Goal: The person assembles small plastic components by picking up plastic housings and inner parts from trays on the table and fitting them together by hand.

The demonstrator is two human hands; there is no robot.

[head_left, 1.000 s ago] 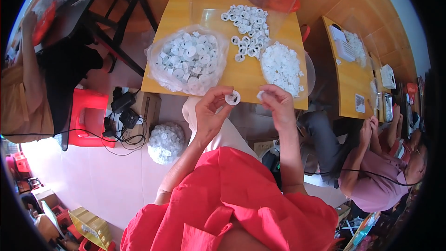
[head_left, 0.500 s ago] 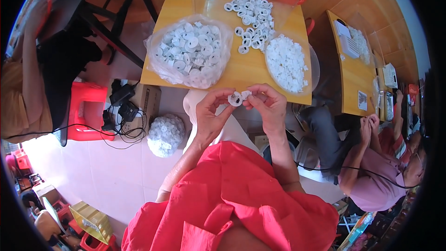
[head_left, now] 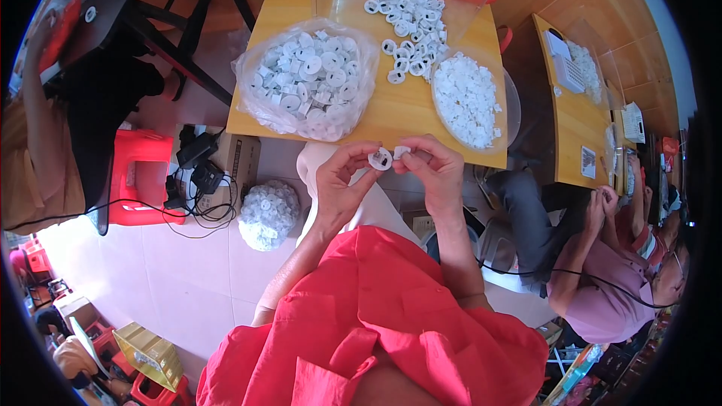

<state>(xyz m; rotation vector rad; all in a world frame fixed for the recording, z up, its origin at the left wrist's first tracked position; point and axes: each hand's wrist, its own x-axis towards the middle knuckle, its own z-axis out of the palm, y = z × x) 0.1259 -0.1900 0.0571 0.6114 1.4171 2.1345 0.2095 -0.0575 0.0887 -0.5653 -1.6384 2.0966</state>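
Just off the table's near edge, my left hand (head_left: 344, 182) pinches a round white plastic part (head_left: 380, 159) with a dark slot in it. Close beside it, my right hand (head_left: 434, 171) grips a small white plastic piece (head_left: 402, 152) between thumb and fingers. Beyond my left hand, a clear plastic bag (head_left: 244, 79) full of round white parts lies open on the table (head_left: 406, 120). A shallow oval tray (head_left: 514, 116) with a heap of small white pieces (head_left: 466, 98) is at the right. Several round white parts (head_left: 414, 26) lie loose behind it.
A filled bag of white parts (head_left: 268, 215) rests on the floor left of my legs. Farther left are a red stool (head_left: 139, 173), a cardboard box (head_left: 244, 158) and black adapters with cables (head_left: 201, 169). People sit on both sides; a second table (head_left: 571, 135) stands at right.
My hands keep almost the same place, and the small piece has turned slightly beside the round part. At the far left, the other person's arm has shifted and a round white part now shows there.
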